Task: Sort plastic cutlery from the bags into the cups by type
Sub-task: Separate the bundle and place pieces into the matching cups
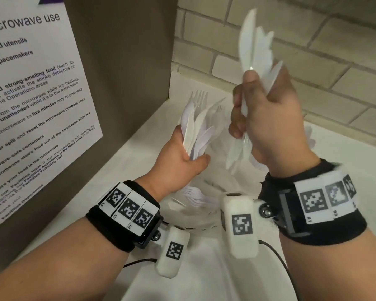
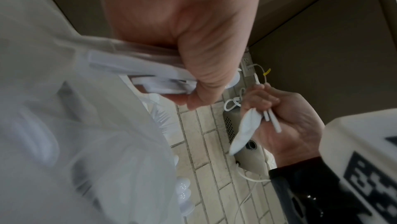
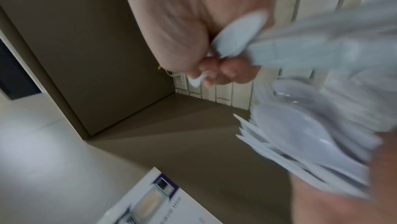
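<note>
In the head view my left hand point(image 1: 189, 155) grips a mixed bunch of white plastic cutlery point(image 1: 195, 124) by the handles, with knife blades and fork tines fanning up and away. Higher and to the right, my right hand point(image 1: 245, 118) grips a bundle of white knives point(image 1: 254, 46) with the blades pointing up. Both hands hover over a clear plastic bag point(image 1: 195, 203) that holds more white cutlery. The left wrist view shows my left hand point(image 2: 199, 81) curled round the handles point(image 2: 163, 81) beside the bag point(image 2: 64, 125). I see no cup plainly.
A brown panel with a microwave notice point(image 1: 30, 94) stands close on the left. A pale brick wall point(image 1: 313, 51) runs behind the white counter point(image 1: 204, 279). More white cutlery point(image 1: 310, 135) peeks out behind my right hand. A wall socket with white cables point(image 2: 247, 68) sits in the corner.
</note>
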